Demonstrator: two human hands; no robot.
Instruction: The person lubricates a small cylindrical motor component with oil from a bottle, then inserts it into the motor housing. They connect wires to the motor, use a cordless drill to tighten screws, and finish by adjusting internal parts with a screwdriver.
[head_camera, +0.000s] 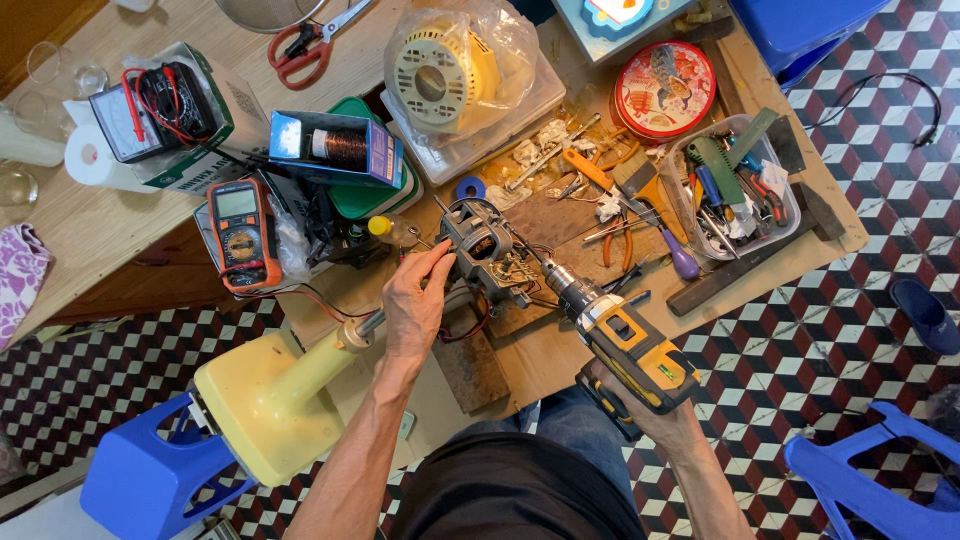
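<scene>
Here: left hand (417, 300) pinches bare grey fan motor (482, 248), copper windings showing | right hand (655, 415) grips yellow drill (625, 345)

Motor (480, 245): a small grey metal electric motor with copper windings and loose wires, sitting on the cardboard-covered bench near its front edge, steadied at its left side by the fingers of the left hand (415, 300).
Drill (625, 345): a yellow and black cordless drill, lying aslant, its chuck pointed up-left against the motor's right side, gripped low by the right hand (650, 410).
</scene>
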